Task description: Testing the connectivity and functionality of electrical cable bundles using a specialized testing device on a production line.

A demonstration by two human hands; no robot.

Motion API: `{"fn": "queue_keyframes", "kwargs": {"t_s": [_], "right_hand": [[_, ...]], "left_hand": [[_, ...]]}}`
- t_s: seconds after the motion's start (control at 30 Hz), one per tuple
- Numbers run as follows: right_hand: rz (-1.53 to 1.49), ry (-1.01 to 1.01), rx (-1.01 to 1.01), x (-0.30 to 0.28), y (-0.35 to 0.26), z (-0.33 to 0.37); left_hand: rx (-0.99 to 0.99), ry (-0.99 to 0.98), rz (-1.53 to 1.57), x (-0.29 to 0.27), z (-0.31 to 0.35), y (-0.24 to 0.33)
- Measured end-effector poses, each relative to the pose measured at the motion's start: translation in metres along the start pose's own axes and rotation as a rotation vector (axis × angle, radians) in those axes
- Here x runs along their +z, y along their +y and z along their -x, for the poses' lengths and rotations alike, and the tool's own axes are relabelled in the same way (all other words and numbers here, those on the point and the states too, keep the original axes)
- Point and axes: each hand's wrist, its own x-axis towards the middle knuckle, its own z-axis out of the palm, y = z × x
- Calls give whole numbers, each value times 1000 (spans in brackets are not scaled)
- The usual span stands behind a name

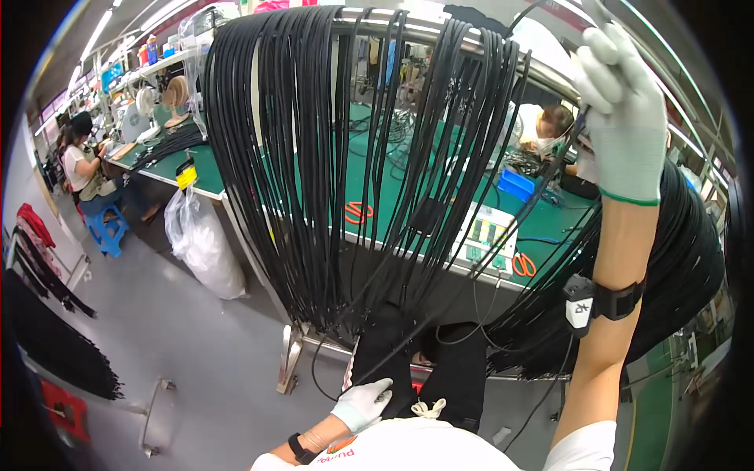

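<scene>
"Fingers [603, 61] of the raised right hand [628, 118]: how do they stand?"

"Bent and close together, in a pale glove. A dark cable [531, 206] meets that hand at its inner side, but whether they are clamped on it, one cannot tell."

"And the left hand [364, 404]?"

"Low, by the person's black trousers [459, 369], gloved too, its fingers loosely curled. The same cable seems to slant down toward it; a grip cannot be made out."

"Where are the other cables?"

"A thick black curtain of them [236, 118] hangs over the rail [550, 77] in front of the person, lower ends near the knees. Another bundle [683, 243] hangs at the right, behind the raised forearm."

"What shows beyond?"

"A green bench [569, 218], with red scissors [359, 212], an orange pair [523, 264] near its front edge and a blue tray [516, 185]. One co-worker [554, 122] leans over its far side; another [82, 161] sits at the left on a blue stool [107, 229]."
</scene>
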Motion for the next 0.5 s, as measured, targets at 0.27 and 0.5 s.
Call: {"fn": "queue_keyframes", "kwargs": {"t_s": [0.27, 0.5], "right_hand": [[374, 45, 80, 38, 32, 67], [142, -31, 597, 65, 81, 112]], "left_hand": [[-154, -202, 305, 14, -2, -10], [-397, -132, 557, 29, 20, -35]]}}
